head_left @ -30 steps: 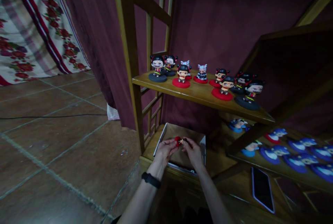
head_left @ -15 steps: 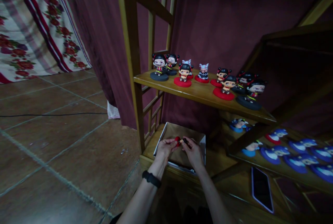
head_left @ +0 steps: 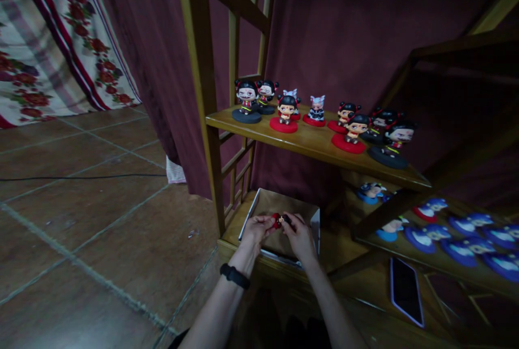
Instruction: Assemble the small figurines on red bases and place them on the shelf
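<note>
Over an open cardboard box point(head_left: 312, 209) on the lower shelf, both my hands hold one small figurine point(head_left: 279, 220) with dark hair and a red round base. My left hand point(head_left: 257, 230), with a black band on its wrist, pinches the red base. The fingers of my right hand point(head_left: 298, 233) close on the dark-haired head end. The figurine lies tilted sideways between them, partly covered by fingertips. Above, on the upper shelf point(head_left: 300, 142), several similar figurines sit on red or dark bases, among them a red-based figurine point(head_left: 286, 113) near the front.
To the right, a lower shelf carries several blue-based figurines point(head_left: 427, 235). A phone point(head_left: 406, 292) lies in front of it. The wooden shelf post point(head_left: 198, 94) rises left of my hands. A black cable point(head_left: 101, 177) crosses the tiled floor, and a dark curtain point(head_left: 150, 67) hangs behind.
Both hands stay on the figurine above the box, with only a slight shift of the fingers. The whole view has moved slightly; the shelf figurines keep their places.
</note>
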{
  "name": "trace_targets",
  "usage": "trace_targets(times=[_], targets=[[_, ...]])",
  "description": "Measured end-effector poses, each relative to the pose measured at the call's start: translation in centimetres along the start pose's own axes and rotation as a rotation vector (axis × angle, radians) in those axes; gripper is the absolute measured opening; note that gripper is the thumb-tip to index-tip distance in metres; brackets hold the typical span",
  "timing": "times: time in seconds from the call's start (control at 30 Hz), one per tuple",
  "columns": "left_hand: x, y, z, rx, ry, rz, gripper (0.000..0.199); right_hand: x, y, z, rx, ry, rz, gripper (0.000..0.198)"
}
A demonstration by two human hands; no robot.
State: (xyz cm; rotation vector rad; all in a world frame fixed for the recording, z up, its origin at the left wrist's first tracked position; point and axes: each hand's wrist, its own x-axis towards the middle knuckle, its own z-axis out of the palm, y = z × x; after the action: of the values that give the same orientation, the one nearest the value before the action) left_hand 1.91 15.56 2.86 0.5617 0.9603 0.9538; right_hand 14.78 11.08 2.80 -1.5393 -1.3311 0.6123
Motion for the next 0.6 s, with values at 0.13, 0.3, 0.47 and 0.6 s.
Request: trace_targets(times=[0.13,0.3,0.47,0.6], targets=[[0.08,-0.4,0.34,-0.006,0.016,0.055,0.013,0.0,0.15,0.31,0.059,0.038,0.056,0.035],[0.06,-0.92,0.54,-0.003,0.03,0.102,0.017,-0.05,0.38,0.57,0.123,0.054,0.084,0.034],[0.12,-0.88,0.25,-0.001,0.023,0.038,0.014,-0.15,0.56,0.34,0.004,0.018,0.001,0.032],[0.24,-0.8,0.08,-0.002,0.037,-0.005,0.011,-0.12,0.75,0.2,-0.061,0.004,-0.038,0.031]])
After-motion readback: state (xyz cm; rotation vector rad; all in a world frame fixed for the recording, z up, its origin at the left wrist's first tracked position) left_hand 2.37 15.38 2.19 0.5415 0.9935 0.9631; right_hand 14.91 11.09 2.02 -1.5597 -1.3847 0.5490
